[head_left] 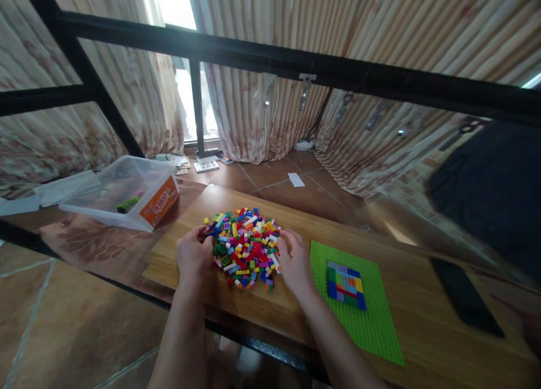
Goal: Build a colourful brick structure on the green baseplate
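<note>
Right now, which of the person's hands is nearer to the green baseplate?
The right hand: it is at the brick pile's right edge, just left of the green baseplate. The left hand is across the pile, farther from the baseplate.

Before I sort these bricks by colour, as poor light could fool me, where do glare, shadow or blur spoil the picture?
Head view: glare whites out the window and hazes the black bar beside it; head view, right edge: the dark shape is murky, with little detail; head view, middle: the bricks keep distinct colours, though their edges look slightly soft.
</note>
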A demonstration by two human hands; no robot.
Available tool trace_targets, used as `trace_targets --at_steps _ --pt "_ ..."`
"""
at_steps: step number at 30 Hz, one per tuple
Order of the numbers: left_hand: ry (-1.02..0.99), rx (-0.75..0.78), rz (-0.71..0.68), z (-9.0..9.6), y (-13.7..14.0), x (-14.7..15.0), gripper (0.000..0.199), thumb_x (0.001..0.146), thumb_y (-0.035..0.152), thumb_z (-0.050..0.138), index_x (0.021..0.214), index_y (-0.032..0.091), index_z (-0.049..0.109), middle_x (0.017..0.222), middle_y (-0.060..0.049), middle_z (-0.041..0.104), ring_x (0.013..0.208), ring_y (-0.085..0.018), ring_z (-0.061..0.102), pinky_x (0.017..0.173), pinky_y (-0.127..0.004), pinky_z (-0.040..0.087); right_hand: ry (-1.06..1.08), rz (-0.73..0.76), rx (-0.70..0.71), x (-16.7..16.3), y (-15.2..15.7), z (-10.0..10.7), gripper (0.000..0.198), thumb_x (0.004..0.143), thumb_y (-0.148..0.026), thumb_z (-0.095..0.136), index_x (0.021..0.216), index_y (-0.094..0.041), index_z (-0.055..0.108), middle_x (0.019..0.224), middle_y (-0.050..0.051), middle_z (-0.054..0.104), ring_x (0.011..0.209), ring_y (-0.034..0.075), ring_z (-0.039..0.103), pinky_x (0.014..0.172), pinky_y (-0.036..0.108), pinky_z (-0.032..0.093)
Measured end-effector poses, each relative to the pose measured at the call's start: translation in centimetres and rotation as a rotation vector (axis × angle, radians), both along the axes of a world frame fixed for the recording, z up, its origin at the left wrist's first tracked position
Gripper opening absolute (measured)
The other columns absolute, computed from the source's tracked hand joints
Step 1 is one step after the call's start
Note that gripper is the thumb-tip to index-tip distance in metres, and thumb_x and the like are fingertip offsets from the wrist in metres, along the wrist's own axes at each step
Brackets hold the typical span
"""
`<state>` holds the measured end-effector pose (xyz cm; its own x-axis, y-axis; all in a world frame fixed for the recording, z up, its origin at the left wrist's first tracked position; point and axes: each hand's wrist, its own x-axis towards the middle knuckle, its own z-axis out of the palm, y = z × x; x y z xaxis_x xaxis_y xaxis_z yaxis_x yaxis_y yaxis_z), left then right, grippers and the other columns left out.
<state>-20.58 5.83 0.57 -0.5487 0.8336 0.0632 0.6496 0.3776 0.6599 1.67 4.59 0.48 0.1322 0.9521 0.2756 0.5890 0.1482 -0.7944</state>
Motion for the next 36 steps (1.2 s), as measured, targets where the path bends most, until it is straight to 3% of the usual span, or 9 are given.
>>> trace_targets --at_steps 10,15,17,19,25,31,36 --pt "-0.003 -0.031 0.061 0.9 -1.1 -0.4 0.034 0.077 0.028 0.056 0.105 0.015 0.07 0.092 -0.012 0.073 0.088 -0.027 0.066 0.078 -0.036 0.049 0.108 0.008 -0.001 3.3 -4.3 1.5 0.032 0.091 -0.04 0.046 0.105 -0.02 0.067 0.117 0.011 0.062 0.113 0.023 0.055 0.099 0.043 0.042" --pt "-0.242 0.21 0.184 2.6 -2.4 0.6 0.036 0.071 0.03 0.061 0.103 0.014 0.07 0.082 -0.007 0.07 0.075 -0.021 0.065 0.068 -0.03 0.049 0.178 0.014 0.014 5.0 -5.8 0.9 0.028 0.09 -0.04 0.05 0.1 -0.021 0.068 0.111 0.01 0.065 0.106 0.022 0.059 0.095 0.043 0.045" --pt "-0.499 0.3 0.092 3.4 -2.9 2.7 0.04 0.066 0.032 0.067 0.102 0.013 0.069 0.078 -0.004 0.068 0.069 -0.017 0.063 0.063 -0.026 0.049 0.23 -0.012 0.03 5.3 -6.4 0.6 0.027 0.09 -0.039 0.05 0.099 -0.021 0.068 0.107 0.009 0.067 0.101 0.022 0.061 0.093 0.042 0.046" --pt "-0.751 0.326 -0.084 4.0 -3.4 5.8 0.042 0.062 0.034 0.073 0.098 0.013 0.07 0.078 -0.002 0.067 0.07 -0.014 0.062 0.066 -0.024 0.048 0.286 -0.045 0.026 5.4 -6.9 0.7 0.026 0.089 -0.038 0.052 0.098 -0.021 0.069 0.104 0.008 0.068 0.098 0.021 0.062 0.091 0.04 0.048" --pt "-1.252 0.14 -0.52 4.0 -5.1 16.4 0.028 0.067 0.027 0.074 0.091 0.013 0.069 0.081 -0.004 0.069 0.076 -0.014 0.062 0.074 -0.025 0.049 0.569 0.036 -0.105 6.7 -7.4 1.9 0.034 0.083 -0.041 0.061 0.114 -0.025 0.064 0.116 0.007 0.067 0.106 0.022 0.062 0.088 0.038 0.051" --pt "-1.413 0.114 -0.607 2.9 -6.1 21.5 0.026 0.065 0.031 0.078 0.079 0.014 0.064 0.073 -0.002 0.065 0.064 -0.012 0.058 0.066 -0.025 0.049 0.605 -0.089 -0.168 10.7 -7.6 1.6 0.034 0.079 -0.045 0.064 0.105 -0.025 0.069 0.106 0.006 0.071 0.088 0.021 0.067 0.075 0.036 0.055" --pt "-1.43 0.054 -0.65 2.0 -6.3 24.4 0.024 0.067 0.033 0.073 0.075 0.016 0.058 0.064 0.001 0.059 0.055 -0.011 0.055 0.056 -0.025 0.045 0.646 -0.153 -0.153 13.2 -8.1 1.4 0.034 0.076 -0.043 0.069 0.105 -0.025 0.07 0.105 0.006 0.071 0.092 0.021 0.066 0.076 0.036 0.055"
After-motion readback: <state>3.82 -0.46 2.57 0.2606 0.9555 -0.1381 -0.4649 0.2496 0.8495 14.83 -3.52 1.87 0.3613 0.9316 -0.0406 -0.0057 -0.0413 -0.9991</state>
